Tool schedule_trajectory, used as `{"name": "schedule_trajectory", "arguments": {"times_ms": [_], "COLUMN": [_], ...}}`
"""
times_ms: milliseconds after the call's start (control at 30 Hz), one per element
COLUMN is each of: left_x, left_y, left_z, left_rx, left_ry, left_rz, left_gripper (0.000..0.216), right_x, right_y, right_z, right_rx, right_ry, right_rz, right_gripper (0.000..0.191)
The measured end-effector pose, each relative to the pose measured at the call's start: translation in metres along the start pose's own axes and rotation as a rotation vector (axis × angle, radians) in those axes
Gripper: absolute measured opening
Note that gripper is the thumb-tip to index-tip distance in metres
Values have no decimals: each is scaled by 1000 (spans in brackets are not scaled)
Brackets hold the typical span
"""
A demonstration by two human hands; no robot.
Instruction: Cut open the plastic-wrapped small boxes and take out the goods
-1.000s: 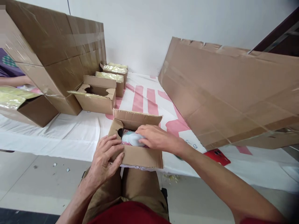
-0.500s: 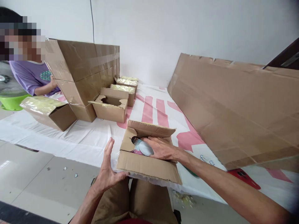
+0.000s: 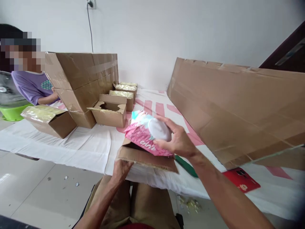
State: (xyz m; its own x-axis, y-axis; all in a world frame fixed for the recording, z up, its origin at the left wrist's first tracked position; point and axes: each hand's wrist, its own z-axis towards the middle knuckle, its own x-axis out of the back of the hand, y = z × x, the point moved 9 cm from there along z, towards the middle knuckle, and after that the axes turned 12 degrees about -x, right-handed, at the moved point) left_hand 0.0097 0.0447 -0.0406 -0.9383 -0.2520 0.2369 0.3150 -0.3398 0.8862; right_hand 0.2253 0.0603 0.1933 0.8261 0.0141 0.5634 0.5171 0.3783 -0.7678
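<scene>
My right hand (image 3: pixel 177 136) grips a pink and light-blue wet wipes pack (image 3: pixel 140 132) by the sides of its white lid. The pack is tilted, just above an open cardboard box (image 3: pixel 147 159) at the table's front edge, and it covers most of the box's opening. At the box's near left corner, my left hand (image 3: pixel 122 168) holds the cardboard; its fingertips are partly hidden by the box. Just right of the box lies a green flat object (image 3: pixel 187 166), partly behind my right forearm.
Another open box (image 3: pixel 109 116) and several taped boxes stand beside a stack of cartons (image 3: pixel 78 73) at the left. A co-worker (image 3: pixel 32 84) sits behind the stack. A large cardboard sheet (image 3: pixel 233 108) stands at the right, near a red phone (image 3: pixel 243 180).
My right hand has lifted the wipes pack up out of the box. My left hand, spread beside the box before, has taken hold of its near left corner.
</scene>
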Motion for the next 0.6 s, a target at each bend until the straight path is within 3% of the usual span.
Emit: {"name": "schedule_trajectory", "arguments": {"times_ms": [167, 233, 300, 367, 433, 533, 600], "left_x": [-49, -51, -32, -3, 15, 28, 31], "left_y": [15, 27, 45, 69, 106, 146, 156], "left_z": [67, 85, 89, 79, 62, 41, 36], "left_rx": [19, 4, -20, -61, -170, -202, -156], "left_ry": [-105, -120, -80, -40, -126, -252, -233], "left_rz": [-11, -36, -57, -109, -305, -425, -436], "left_gripper": [46, 53, 68, 82, 96, 124, 122], "right_x": [67, 83, 90, 84, 70, 35, 11], "right_y": [-33, -40, -41, -39, -38, -51, -66], "right_z": [-18, -28, -35, -38, -35, -23, -16], "right_rx": [23, 25, 9, -18, -24, 47, 122], "right_ry": [192, 227, 218, 153, 78, -58, -152], "right_rz": [-29, -61, -94, -144, -196, -245, -261], "right_gripper": [69, 67, 66, 66, 66, 68, 70]}}
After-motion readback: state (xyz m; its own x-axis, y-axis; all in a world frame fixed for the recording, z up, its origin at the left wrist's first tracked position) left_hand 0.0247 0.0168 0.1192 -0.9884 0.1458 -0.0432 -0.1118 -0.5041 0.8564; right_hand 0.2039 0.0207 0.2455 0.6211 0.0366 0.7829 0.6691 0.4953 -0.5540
